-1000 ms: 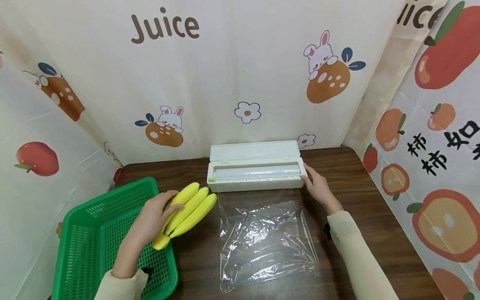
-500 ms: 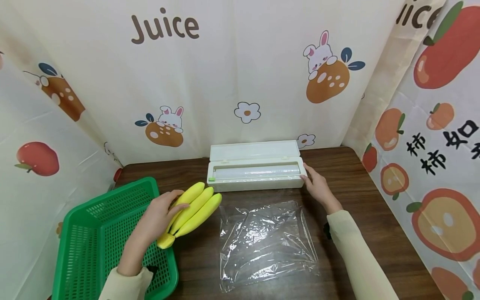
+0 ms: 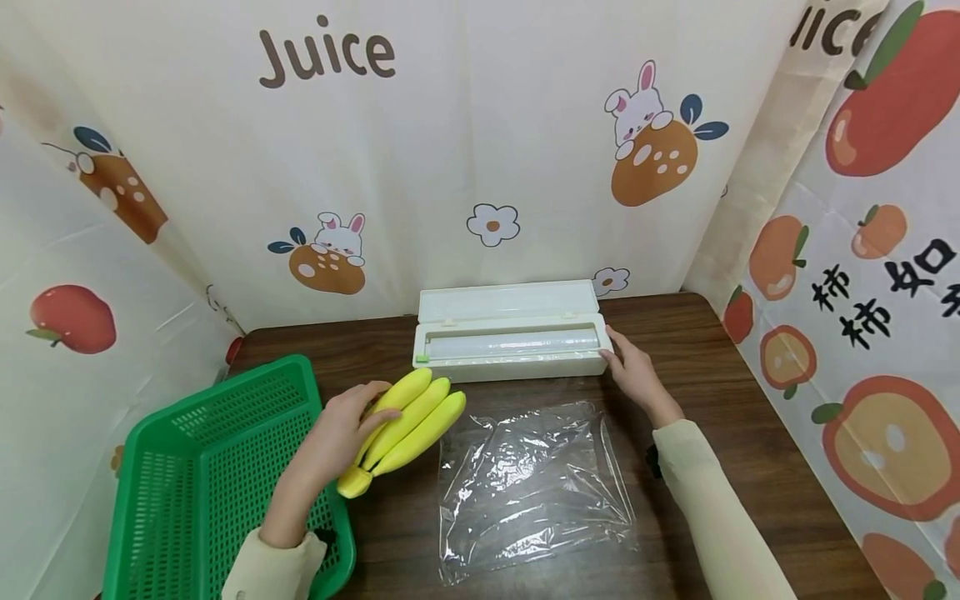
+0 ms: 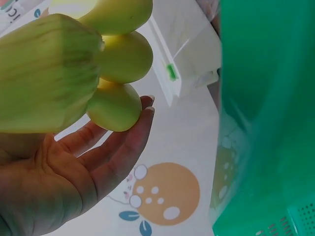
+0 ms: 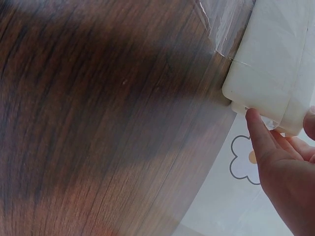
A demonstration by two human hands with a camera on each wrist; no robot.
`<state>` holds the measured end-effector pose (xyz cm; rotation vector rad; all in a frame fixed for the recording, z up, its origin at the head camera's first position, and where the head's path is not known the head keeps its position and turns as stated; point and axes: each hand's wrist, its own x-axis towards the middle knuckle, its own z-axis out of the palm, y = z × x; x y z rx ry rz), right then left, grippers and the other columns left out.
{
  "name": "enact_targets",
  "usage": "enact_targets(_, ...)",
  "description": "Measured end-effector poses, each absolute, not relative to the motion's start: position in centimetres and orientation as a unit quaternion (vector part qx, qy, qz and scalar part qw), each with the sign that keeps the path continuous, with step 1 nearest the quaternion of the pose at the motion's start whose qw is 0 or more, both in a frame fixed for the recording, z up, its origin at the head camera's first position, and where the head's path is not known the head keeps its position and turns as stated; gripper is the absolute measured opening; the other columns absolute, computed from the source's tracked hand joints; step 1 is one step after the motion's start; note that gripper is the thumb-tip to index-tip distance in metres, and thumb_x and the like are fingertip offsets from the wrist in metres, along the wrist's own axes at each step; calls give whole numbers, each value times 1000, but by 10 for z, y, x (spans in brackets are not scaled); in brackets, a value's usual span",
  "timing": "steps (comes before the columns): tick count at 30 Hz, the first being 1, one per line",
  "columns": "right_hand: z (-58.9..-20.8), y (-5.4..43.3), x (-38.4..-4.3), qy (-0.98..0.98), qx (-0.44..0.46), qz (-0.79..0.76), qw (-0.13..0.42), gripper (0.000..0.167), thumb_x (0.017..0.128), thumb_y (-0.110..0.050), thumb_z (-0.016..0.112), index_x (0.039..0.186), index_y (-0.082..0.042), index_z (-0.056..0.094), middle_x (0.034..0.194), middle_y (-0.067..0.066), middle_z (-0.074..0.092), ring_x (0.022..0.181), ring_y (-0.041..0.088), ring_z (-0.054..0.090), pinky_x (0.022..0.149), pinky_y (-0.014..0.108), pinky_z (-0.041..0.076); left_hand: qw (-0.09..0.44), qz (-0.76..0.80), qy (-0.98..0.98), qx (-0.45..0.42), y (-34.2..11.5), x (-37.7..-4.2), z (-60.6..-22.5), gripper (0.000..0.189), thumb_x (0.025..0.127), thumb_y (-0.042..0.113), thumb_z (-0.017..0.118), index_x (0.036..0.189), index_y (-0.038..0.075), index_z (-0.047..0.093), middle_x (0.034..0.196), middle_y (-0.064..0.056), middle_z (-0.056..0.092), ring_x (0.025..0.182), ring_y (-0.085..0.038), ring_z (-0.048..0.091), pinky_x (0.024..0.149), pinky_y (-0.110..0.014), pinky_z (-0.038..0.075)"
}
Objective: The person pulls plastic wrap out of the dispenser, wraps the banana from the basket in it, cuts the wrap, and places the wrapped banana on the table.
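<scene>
A bunch of yellow bananas point(image 3: 416, 421) is held in my left hand point(image 3: 341, 437), its tips pointing away and to the right. In the left wrist view, fingers point(image 4: 133, 142) curl against the side of the bunch. At the back of the table stands a white cling film dispenser point(image 3: 513, 368) with its lid raised and a film roll inside. My right hand point(image 3: 637, 375) touches the dispenser's right end, its fingers fairly straight and the thumb at the front corner. A crinkled sheet of clear cling film point(image 3: 532, 492) lies on the table before the dispenser.
To the left is a green plastic basket point(image 3: 138, 483), partly behind my left forearm. The dark wooden table point(image 3: 720, 367) backs onto a printed curtain point(image 3: 420, 150), with more printed cloth at both sides.
My left hand has carried the bananas rightward, from beside the basket's rim to the left edge of the film sheet. The right hand and the dispenser stay put.
</scene>
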<state>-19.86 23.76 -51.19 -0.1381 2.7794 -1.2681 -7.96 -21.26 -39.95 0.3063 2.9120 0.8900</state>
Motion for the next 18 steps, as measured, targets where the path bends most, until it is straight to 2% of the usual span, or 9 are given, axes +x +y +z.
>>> enact_targets(7, -511, 237, -198, 907, -42, -417, 44, 58, 114, -14, 47, 165, 4, 25, 161, 36, 36, 112, 42, 57, 85, 47, 49, 41, 292, 949, 107, -205, -82, -400, 36, 105, 26, 67, 134, 5, 66, 101, -8, 68, 74, -14, 56, 67, -30, 52)
enact_targets(14, -511, 238, -199, 907, -41, -417, 43, 59, 114, -15, 47, 165, 3, 25, 152, 37, 47, 92, 35, 56, 75, 38, 46, 45, 294, 947, 124, -196, -82, -398, 36, 105, 26, 68, 134, 5, 66, 102, -7, 68, 75, -13, 56, 68, -29, 52)
enact_targets(18, -512, 237, -199, 908, -42, -415, 42, 59, 114, -15, 47, 165, 3, 25, 157, 36, 43, 97, 36, 57, 77, 39, 47, 41, 287, 948, 133, -191, -84, -395, 35, 105, 26, 68, 133, 5, 66, 99, -5, 67, 75, -12, 55, 68, -28, 52)
